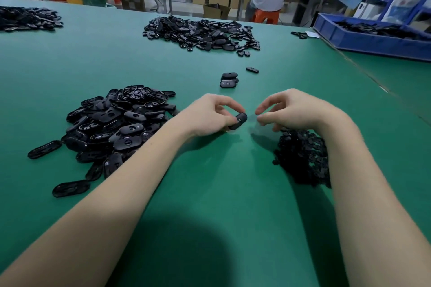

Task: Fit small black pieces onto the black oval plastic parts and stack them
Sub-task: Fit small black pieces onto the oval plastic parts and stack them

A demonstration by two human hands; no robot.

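between the two hands, just above the green tabletop [210, 182], the left hand [210, 115] pinches one black oval part [239, 120], its long axis tilted toward the right hand [291, 109]. that hand's fingers curl close beside it; whether they hold a small piece is blurred. small black pieces [303, 158] lie under the right wrist.

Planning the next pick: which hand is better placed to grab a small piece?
Probably right. The right hand hovers by the pile of small pieces; the left hand already holds an oval part.
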